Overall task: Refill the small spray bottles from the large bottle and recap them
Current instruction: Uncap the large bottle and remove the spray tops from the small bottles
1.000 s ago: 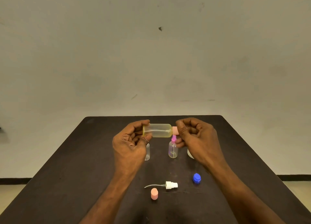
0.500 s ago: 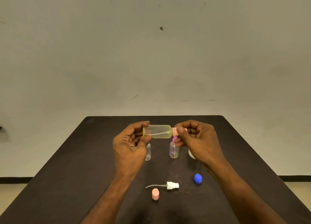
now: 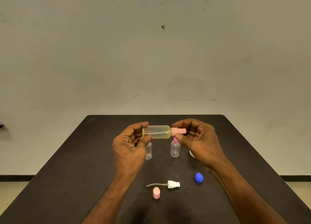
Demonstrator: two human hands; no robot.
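The left hand [image 3: 129,144] grips the base of a yellowish bottle [image 3: 158,131] held sideways above the table [image 3: 67,156]; the right hand [image 3: 196,139] pinches its pink sprayer [image 3: 178,131]. If that sprayer sits loose, liquid could leak out while the bottle lies flat. A pale object right of the pink-topped bottle [image 3: 175,148] is mostly hidden behind the right hand.

White object [image 3: 191,153] mostly hidden behind right hand [image 3: 198,139]

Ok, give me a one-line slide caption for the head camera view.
Left hand holds a small spray bottle sideways while the right hand grips its pink sprayer head.
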